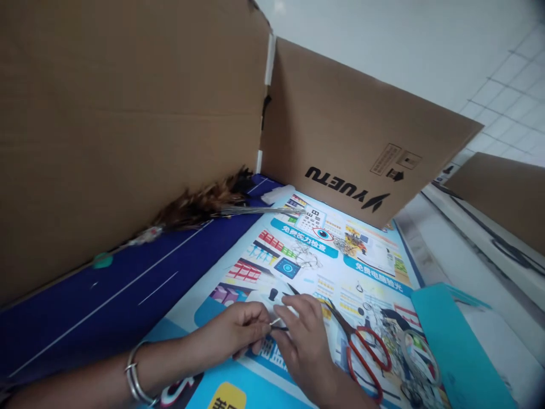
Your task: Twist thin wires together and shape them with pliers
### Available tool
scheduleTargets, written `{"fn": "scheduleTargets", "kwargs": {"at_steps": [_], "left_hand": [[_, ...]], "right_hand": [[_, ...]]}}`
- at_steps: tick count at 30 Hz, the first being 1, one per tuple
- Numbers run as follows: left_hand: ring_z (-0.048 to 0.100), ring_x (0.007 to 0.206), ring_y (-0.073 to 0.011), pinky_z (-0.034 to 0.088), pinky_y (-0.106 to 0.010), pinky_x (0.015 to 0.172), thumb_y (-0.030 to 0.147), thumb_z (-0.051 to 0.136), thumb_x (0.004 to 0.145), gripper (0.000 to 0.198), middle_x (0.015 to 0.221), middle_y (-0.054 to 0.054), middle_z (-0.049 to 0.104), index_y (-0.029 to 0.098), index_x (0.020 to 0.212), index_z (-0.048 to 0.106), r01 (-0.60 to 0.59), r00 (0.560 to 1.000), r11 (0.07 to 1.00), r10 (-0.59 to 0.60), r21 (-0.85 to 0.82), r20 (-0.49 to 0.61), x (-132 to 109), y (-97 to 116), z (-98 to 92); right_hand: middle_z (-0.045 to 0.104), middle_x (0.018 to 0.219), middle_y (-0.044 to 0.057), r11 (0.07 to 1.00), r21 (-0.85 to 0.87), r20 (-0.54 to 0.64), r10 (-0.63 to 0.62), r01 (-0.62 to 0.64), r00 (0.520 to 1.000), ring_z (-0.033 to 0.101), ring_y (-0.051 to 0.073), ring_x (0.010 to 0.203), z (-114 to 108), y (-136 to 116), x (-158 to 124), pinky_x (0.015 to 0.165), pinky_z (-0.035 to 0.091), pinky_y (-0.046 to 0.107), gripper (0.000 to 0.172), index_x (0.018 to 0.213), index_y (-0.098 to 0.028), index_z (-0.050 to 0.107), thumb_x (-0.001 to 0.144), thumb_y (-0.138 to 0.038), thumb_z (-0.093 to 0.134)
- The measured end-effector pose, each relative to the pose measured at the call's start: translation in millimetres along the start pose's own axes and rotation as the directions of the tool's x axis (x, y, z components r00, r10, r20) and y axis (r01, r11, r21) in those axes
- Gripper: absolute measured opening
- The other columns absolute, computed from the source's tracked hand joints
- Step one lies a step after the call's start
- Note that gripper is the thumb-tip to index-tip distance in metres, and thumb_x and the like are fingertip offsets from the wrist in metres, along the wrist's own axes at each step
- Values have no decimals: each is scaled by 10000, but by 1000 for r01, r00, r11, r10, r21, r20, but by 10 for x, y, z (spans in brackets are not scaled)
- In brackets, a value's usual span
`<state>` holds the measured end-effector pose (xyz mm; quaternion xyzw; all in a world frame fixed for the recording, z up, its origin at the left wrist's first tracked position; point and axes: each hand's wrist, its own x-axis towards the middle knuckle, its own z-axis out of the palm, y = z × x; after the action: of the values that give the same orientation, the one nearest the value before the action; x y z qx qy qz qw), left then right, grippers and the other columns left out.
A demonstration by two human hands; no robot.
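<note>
My left hand (249, 329), with a silver bangle on its wrist, is closed in a pinch on a small thin piece (276, 322), part white and part dark. Its exact kind is too small to make out. From the other side, my right hand (305, 341) curls its fingers about the same piece, with thumb and index finger at its end. Just to the right lie red-handled scissors (361, 352), blades pointing away to the left. Both hands are low over a printed poster sheet (255, 392).
Cardboard panels (128, 113) stand upright at the left and back. Brown feathers (200, 201) and a bundle of thin wires (264, 210) lie along the left panel. Loose wire pieces (306, 255), a clear ring-shaped roll (421, 358) and a teal box (455, 346) are farther right.
</note>
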<state>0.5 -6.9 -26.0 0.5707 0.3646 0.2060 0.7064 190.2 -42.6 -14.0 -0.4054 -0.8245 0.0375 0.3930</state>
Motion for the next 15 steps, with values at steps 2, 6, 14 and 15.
{"fn": "scheduleTargets", "kwargs": {"at_steps": [2, 6, 14, 15], "left_hand": [[367, 406, -59, 260, -202, 406, 612, 560, 810, 428, 571, 61, 544, 199, 736, 475, 19, 1000, 999, -19, 29, 3, -4, 48, -5], [372, 412, -62, 268, -201, 401, 636, 568, 792, 455, 573, 63, 528, 191, 749, 489, 60, 997, 995, -65, 82, 51, -36, 101, -28], [371, 406, -61, 270, -190, 397, 559, 563, 827, 384, 562, 61, 528, 178, 782, 544, 86, 988, 988, -101, 132, 118, -49, 115, -93], [370, 404, -61, 273, -189, 396, 538, 561, 830, 362, 560, 61, 530, 181, 773, 538, 86, 988, 987, -102, 133, 118, -46, 119, -95]], "right_hand": [[655, 1097, 96, 984, -125, 50, -121, 127, 991, 514, 259, 1072, -26, -2, 32, 906, 436, 430, 241, 1187, -174, 605, 962, -197, 523], [662, 843, 65, 946, -212, 128, -221, 245, 967, 538, 213, 825, -15, -22, 27, 778, 419, 398, 236, 1163, -107, 613, 988, -178, 472], [648, 829, 106, 862, -308, 206, -352, 402, 913, 550, 219, 782, -97, -51, -34, 731, 410, 408, 286, 1089, -46, 634, 956, -65, 382], [649, 828, 113, 849, -328, 193, -369, 415, 909, 551, 219, 772, -105, -59, -32, 725, 409, 407, 295, 1076, -42, 638, 951, -57, 371]]}}
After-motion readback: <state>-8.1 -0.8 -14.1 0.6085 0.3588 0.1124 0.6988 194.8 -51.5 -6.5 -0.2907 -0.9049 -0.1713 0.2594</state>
